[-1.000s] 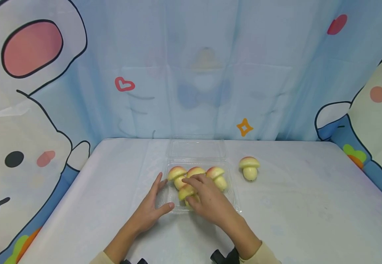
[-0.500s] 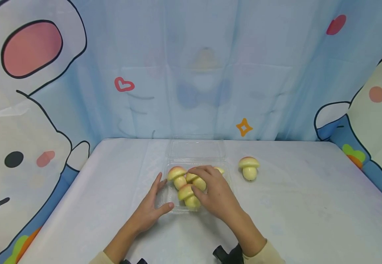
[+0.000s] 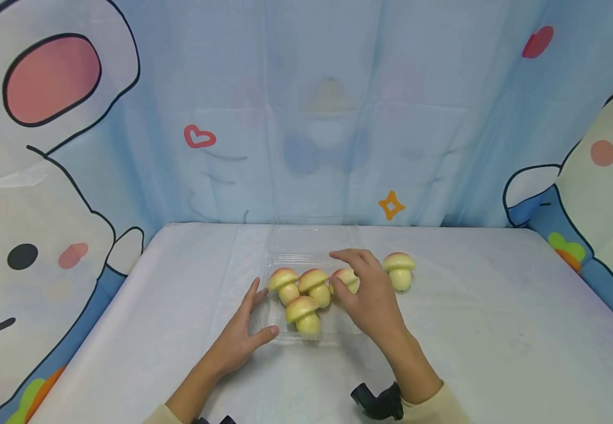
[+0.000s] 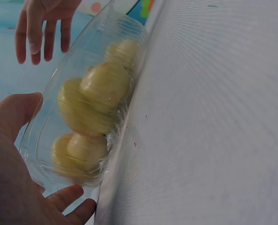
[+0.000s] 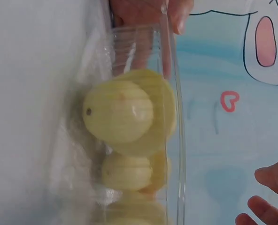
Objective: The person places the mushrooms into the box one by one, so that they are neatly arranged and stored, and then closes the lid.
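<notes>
A clear plastic box [image 3: 338,325] stands on the white table with several yellow mushrooms with reddish caps in it. Three lie in a back row; one mushroom [image 3: 304,315] lies in front. Spread along the box's left side, my left hand [image 3: 242,333] touches its wall with thumb and fingers extended. Over the right side hovers my right hand [image 3: 374,297], fingers loosely bent and holding nothing; it partly hides the back-right mushroom [image 3: 344,277]. In the left wrist view the right hand [image 4: 47,26] hangs above the rim, apart from the mushrooms. Another mushroom [image 3: 400,272] stands outside, right of the box.
The box's clear lid [image 3: 314,239] lies folded back toward the curtain [image 3: 317,147] behind the table. White cloth [image 3: 497,330] covers the table. Black camera mounts [image 3: 379,403] sit at the wrists.
My right hand has drawn back from the front mushroom and moved right and up, uncovering the mushrooms in the box. The left hand has stayed in place.
</notes>
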Motion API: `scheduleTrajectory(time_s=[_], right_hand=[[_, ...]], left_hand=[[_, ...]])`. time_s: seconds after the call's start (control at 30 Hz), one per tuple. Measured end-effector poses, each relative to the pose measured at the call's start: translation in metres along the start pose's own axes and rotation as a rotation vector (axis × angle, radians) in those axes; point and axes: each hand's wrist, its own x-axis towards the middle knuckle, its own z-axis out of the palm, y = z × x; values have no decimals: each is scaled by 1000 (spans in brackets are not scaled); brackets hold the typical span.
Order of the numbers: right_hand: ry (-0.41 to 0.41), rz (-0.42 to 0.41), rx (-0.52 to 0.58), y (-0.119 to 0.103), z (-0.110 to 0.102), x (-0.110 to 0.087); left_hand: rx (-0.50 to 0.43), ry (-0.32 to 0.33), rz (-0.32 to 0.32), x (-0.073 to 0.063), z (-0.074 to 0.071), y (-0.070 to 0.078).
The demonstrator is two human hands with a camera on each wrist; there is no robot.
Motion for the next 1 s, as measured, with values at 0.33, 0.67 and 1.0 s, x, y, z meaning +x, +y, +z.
scheduleTrajectory(time_s=[0.33, 0.67, 1.0], right_hand=[[84, 58, -6, 14, -15, 6], [206, 162, -22, 29, -23, 10], [260, 258, -24, 45, -29, 9]], left_hand=[[-4, -2, -5, 0, 0, 0], [-9, -4, -9, 0, 0, 1], [-22, -6, -14, 0, 0, 3]])
